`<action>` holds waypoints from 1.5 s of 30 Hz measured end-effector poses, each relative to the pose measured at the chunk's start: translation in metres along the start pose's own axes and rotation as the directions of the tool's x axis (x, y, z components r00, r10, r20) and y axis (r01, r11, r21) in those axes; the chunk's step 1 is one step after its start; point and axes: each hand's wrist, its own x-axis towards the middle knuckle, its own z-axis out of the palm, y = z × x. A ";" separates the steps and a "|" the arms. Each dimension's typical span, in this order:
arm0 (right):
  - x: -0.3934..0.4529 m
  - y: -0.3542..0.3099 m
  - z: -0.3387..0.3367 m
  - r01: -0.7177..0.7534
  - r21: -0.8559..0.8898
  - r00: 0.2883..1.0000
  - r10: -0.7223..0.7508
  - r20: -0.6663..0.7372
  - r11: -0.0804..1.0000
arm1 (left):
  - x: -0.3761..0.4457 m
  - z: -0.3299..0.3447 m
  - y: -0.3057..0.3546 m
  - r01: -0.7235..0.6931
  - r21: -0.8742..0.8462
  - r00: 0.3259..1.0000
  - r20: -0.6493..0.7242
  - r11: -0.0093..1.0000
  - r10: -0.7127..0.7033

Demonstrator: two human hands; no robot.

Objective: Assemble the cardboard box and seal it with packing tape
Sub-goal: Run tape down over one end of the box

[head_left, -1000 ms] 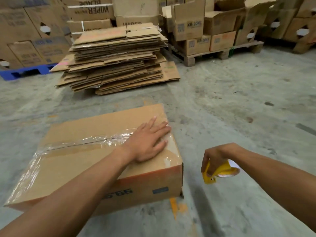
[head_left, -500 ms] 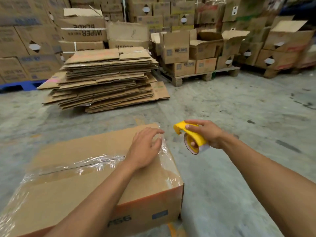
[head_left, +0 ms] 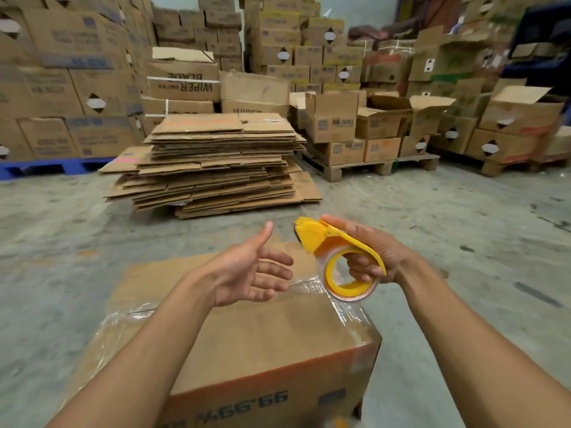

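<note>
A closed brown cardboard box (head_left: 265, 341) stands on the concrete floor in front of me, with clear packing tape (head_left: 349, 316) running along its top seam and over the right edge. My left hand (head_left: 247, 270) hovers above the box top, fingers spread, palm turned right, holding nothing. My right hand (head_left: 367, 251) grips a yellow tape dispenser (head_left: 336, 257) with a roll of clear tape, held above the box's far right corner, a short way from my left fingertips.
A tall stack of flattened cardboard sheets (head_left: 216, 162) lies on the floor ahead. Behind it are walls of stacked boxes, a wooden pallet (head_left: 370, 166) with open boxes to the right and a blue pallet (head_left: 46, 168) at far left. Bare concrete floor surrounds the box.
My left hand lifted off the box top and opened. My right hand carried the tape dispenser from low beside the box up to above its far right corner. My view tilted upward.
</note>
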 end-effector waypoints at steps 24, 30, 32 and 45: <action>-0.001 0.003 0.018 -0.178 -0.309 0.968 0.223 0.118 0.934 | -0.017 -0.059 -0.033 0.132 -0.188 0.988 -0.048 0.973 -0.144; -0.006 0.014 0.022 -0.263 -0.378 0.952 0.303 0.050 0.888 | -0.033 -0.143 -0.058 0.219 -0.047 0.930 -0.292 0.975 -0.223; 0.000 0.012 0.036 -0.258 -0.410 0.958 0.288 0.011 0.875 | -0.013 -0.147 -0.047 0.213 0.141 0.912 -0.383 0.967 -0.145; -0.033 0.016 0.027 -0.269 -0.339 0.832 0.040 -0.554 0.902 | 0.174 -0.033 0.037 -0.138 0.758 0.905 -0.165 0.637 0.393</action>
